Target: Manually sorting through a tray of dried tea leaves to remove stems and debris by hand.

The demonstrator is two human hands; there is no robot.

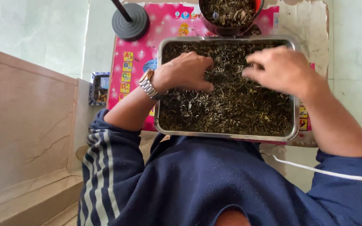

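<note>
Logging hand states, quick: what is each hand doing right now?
Left hand: fingers curled, resting in the dried leaves in the metal tray; any grip cannot be told.
Right hand: blurred, fingers bent over the leaves; grip cannot be told.

Both forearms reach forward from pushed-up dark blue sleeves, bare from the elbow down. The left hand lies palm down, fingers curled inward and the thumb stretched toward the right. A metal watch sits on its wrist. The right hand hovers level with it, blurred, fingers bent and pointing left. The two hands stay apart.
</note>
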